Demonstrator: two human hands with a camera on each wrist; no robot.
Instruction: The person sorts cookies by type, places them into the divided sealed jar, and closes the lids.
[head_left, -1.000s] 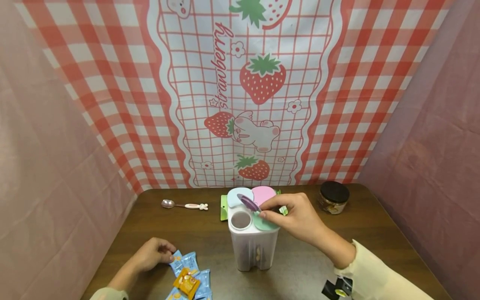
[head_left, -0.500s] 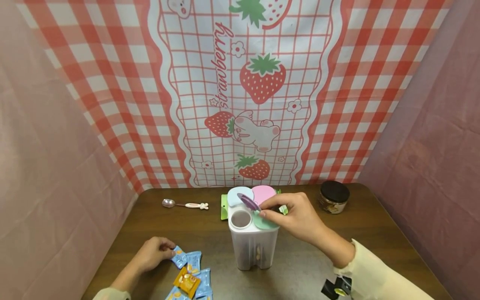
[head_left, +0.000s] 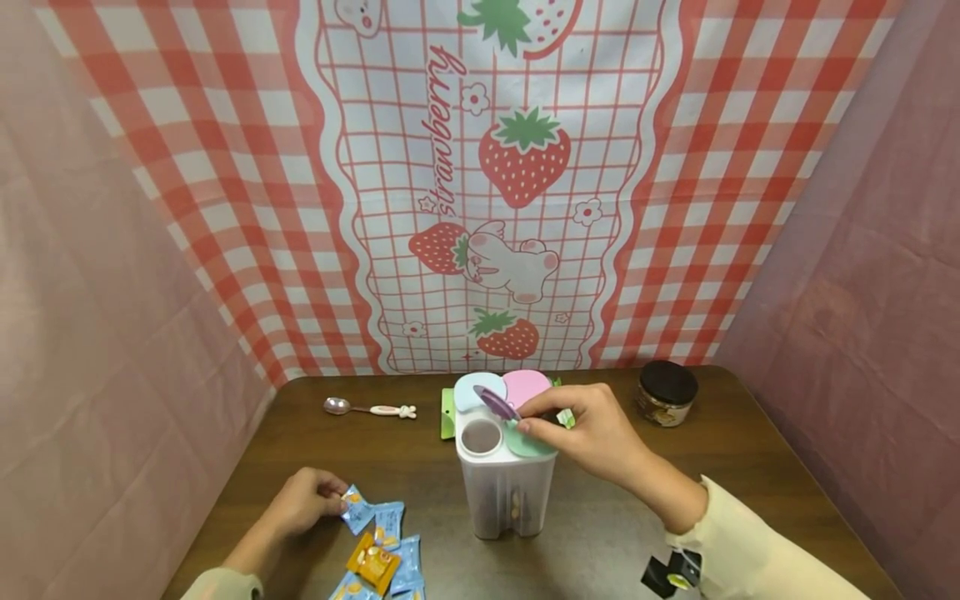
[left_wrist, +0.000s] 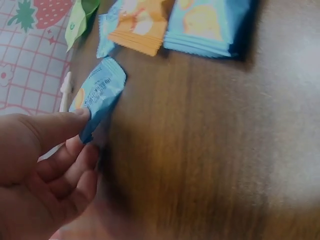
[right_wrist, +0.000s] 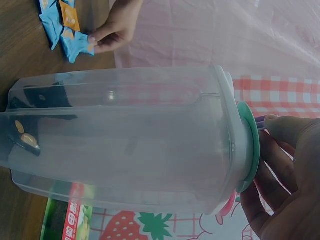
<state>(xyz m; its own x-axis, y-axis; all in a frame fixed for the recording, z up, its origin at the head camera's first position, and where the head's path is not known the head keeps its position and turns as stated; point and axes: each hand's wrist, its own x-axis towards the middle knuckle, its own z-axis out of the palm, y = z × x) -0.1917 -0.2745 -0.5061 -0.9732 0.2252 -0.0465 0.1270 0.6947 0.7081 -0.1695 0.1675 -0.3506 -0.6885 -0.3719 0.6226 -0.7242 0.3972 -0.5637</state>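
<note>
My left hand (head_left: 302, 502) pinches a small blue snack packet (left_wrist: 102, 87) between thumb and fingers, at the edge of a group of packets. Beside it lie several more blue packets (head_left: 406, 567) with an orange packet (head_left: 373, 564) on top. My right hand (head_left: 600, 433) pinches a purple lid (head_left: 495, 403), tilted up over a tall clear storage container (head_left: 498, 500). The round opening (head_left: 481, 437) at its front left is uncovered. Light blue (head_left: 480, 392), pink (head_left: 528, 387) and green lids (head_left: 529, 443) lie down on the other sections. A few nut-like pieces (right_wrist: 29, 139) show low inside.
A spoon (head_left: 370, 409) with a rabbit handle lies at the back left of the wooden table (head_left: 600, 533). A black-lidded jar (head_left: 667, 394) stands at the back right. Green packaging (head_left: 447, 414) sits behind the container. A strawberry-print cloth (head_left: 525, 250) hangs behind.
The left hand has raised its blue packet slightly, up and away from the others; a neighbouring blue packet has shifted a little right. The right hand and purple lid have stayed put.
</note>
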